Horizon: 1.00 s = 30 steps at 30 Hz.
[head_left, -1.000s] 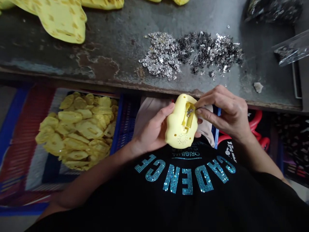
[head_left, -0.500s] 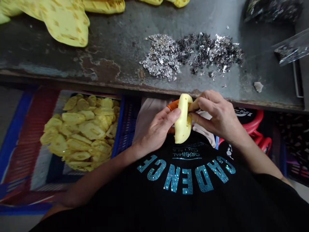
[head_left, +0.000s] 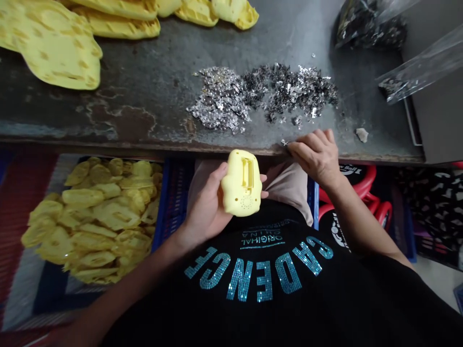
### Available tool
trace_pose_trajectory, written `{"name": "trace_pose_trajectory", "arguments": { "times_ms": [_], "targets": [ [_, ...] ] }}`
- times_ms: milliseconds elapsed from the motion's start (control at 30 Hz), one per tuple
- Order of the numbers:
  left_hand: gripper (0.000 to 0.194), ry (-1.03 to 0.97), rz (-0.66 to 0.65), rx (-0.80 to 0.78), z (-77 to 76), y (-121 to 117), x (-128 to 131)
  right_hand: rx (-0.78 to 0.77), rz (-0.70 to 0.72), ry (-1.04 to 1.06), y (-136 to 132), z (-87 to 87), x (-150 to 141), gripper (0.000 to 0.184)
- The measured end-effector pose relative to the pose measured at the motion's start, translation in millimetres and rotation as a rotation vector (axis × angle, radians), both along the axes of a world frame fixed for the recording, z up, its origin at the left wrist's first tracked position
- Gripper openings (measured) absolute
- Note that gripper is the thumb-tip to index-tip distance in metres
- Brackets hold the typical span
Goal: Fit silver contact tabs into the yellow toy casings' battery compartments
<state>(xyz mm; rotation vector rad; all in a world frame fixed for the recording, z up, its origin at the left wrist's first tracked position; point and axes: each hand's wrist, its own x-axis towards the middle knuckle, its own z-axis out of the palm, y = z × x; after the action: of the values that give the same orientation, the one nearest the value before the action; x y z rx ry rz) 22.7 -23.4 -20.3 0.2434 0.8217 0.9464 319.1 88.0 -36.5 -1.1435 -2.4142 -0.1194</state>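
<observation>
Yellow casing [head_left: 241, 183] stays in left hand [head_left: 206, 205]; right hand [head_left: 314, 156] reaches table edge [head_left: 181, 148].

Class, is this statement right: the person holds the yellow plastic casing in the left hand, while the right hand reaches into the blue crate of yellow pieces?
Not quite. The head view shows the right hand at the table's edge, fingertips by a small metal bit, not in the blue crate. The left hand does hold the yellow plastic casing.
</observation>
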Motion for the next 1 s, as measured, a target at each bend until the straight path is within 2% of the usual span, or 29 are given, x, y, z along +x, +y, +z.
{"name": "trace_pose_trajectory", "arguments": {
  "times_ms": [100,200,300,433,500,600,700,1000],
  "targets": [
    [0.082,-0.021,-0.006,0.006,-1.3,0.8,-0.3,-0.048,-0.02,0.14,-8.1,3.0,3.4,0.02],
    [0.078,-0.015,-0.02,0.006,1.8,2.4,0.7,-0.167,-0.07,0.251,-4.5,8.7,0.9,0.016],
    [0.08,-0.012,-0.034,0.012,7.9,2.8,3.2,-0.244,-0.066,0.201,6.6,11.0,-3.8,0.015],
    [0.076,-0.101,-0.057,0.011,10.7,2.0,5.1,-0.214,-0.06,0.183,6.8,20.5,-11.7,0.012],
    [0.074,-0.185,-0.1,0.003,9.9,2.0,3.9,-0.22,0.008,0.239,-2.3,32.7,-18.4,0.013],
    [0.073,-0.282,-0.168,0.02,10.9,2.7,0.8,-0.273,0.207,0.355,-18.5,54.4,-31.9,0.014],
    [0.071,-0.274,-0.19,0.074,15.5,2.7,-0.8,-0.279,0.368,0.391,-27.0,68.6,-43.7,0.011],
    [0.07,-0.273,-0.208,0.128,22.6,-5.8,3.6,-0.13,0.515,0.274,-21.1,74.3,-43.3,0.012]
  ]
}}
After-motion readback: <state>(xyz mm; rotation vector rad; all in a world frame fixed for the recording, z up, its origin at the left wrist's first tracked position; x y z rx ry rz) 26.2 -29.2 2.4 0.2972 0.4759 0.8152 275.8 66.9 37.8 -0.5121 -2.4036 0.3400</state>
